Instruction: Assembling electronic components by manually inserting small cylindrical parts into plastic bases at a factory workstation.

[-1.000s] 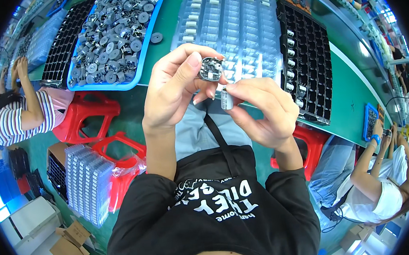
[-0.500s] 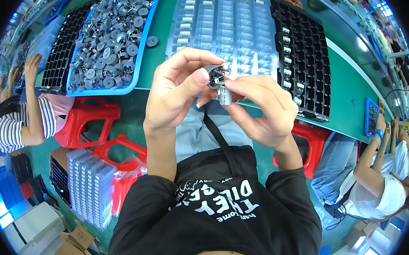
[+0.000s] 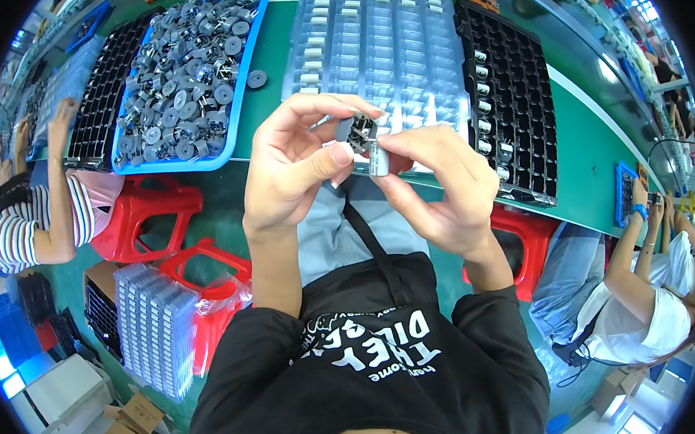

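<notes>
While left hand (image 3: 289, 166) pinches round part (image 3: 362, 126), right hand (image 3: 445, 166) grey cylinder (image 3: 378, 163), green table (image 3: 593, 151) bears blue bin (image 3: 175, 166); red stools (image 3: 122, 217) below.

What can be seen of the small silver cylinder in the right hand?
The small silver cylinder looks smooth and metallic, with faint dark marks on its side. Its length runs nearly up and down in the picture. The right hand pinches it, just below the round grey part in the left hand. Whether the two parts touch is unclear.
</notes>
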A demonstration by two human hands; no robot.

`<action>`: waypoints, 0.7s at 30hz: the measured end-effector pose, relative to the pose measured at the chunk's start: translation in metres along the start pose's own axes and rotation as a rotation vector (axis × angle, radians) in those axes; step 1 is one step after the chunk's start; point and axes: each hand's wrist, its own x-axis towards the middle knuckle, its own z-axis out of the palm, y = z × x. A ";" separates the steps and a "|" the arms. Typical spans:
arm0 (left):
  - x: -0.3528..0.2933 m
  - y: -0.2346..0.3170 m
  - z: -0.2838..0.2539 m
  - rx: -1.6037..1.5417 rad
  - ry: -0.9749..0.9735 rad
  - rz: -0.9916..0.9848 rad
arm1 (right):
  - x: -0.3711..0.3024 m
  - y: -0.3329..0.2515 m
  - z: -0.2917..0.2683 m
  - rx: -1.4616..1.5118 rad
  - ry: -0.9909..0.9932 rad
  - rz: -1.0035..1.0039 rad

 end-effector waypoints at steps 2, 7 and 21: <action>-0.002 0.002 -0.002 -0.014 0.002 0.006 | 0.001 0.000 0.002 -0.003 0.008 -0.006; -0.006 0.010 -0.005 0.002 0.031 0.002 | 0.002 -0.004 0.006 -0.001 -0.008 0.017; -0.005 0.043 -0.022 0.078 0.292 -0.118 | 0.017 -0.003 0.027 0.053 0.118 -0.011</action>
